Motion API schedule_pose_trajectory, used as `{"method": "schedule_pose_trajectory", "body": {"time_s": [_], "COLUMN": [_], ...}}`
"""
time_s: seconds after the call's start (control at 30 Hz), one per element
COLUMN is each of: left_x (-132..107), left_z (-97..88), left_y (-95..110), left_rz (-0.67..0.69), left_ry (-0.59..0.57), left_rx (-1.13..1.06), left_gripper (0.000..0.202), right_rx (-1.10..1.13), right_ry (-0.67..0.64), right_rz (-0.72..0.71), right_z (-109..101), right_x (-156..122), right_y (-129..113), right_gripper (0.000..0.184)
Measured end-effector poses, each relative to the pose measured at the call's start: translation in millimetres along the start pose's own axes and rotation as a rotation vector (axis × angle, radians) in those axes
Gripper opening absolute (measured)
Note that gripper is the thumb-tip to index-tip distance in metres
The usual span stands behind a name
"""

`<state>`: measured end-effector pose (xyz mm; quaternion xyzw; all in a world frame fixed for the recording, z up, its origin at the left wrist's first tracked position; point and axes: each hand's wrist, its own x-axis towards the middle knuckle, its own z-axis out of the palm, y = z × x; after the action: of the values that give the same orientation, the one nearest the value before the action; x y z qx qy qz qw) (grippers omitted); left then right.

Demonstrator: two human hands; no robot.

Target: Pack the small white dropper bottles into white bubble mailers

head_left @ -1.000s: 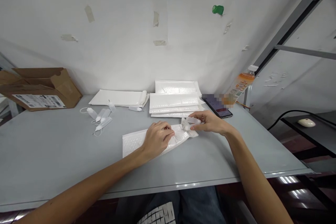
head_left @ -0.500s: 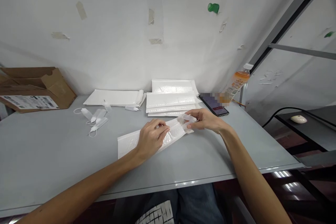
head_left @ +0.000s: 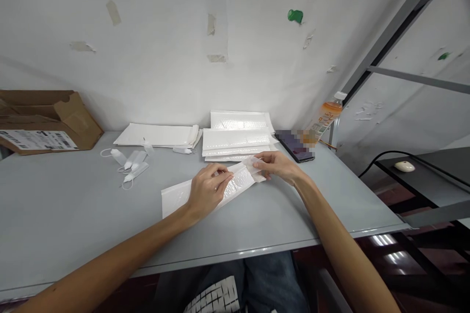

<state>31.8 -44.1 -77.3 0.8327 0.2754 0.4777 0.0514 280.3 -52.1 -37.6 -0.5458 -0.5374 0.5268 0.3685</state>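
Grey table [head_left: 69,195], taped white wall [head_left: 157,44], left hand [head_left: 207,191] and right hand [head_left: 277,165] seemingly gripping a padded mailer [head_left: 238,182].

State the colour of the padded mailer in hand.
The padded mailer is white, best seen in the head view.

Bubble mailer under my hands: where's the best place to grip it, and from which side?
Grip the bubble mailer by its bare end beyond the left hand, coming from the near side. That end lies flat on the table with its edge free, while the other end is taken up by the right hand.
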Motion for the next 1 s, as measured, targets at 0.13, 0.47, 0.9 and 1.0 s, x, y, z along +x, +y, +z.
{"method": "schedule_pose_trajectory", "body": {"time_s": [0.13,0.47,0.9,1.0], "left_x": [1.9,5.7,4.5,4.2], "left_z": [-1.6,-5.2,-3.8,-3.4], "left_y": [-2.0,-2.0,-12.2,-12.7], "left_rz": [0.005,0.071,0.097,0.091], "left_ry": [0.036,0.064,-0.023,-0.030], "left_rx": [-0.020,0.012,0.032,0.024], "left_gripper": [0.015,0.014,0.018,0.018], "right_rx": [0.163,0.080,-0.070,-0.103], "right_ry": [0.004,0.003,-0.019,-0.083], "right_rz": [0.008,-0.118,-0.049,-0.036], "right_z": [-0.3,17.9,12.3,12.3], "right_x": [0.8,2.7,-1.0,-1.6], "right_y": [-3.5,-2.7,-2.2,-2.3], "right_gripper": [0.039,0.035,0.031,0.029]}}
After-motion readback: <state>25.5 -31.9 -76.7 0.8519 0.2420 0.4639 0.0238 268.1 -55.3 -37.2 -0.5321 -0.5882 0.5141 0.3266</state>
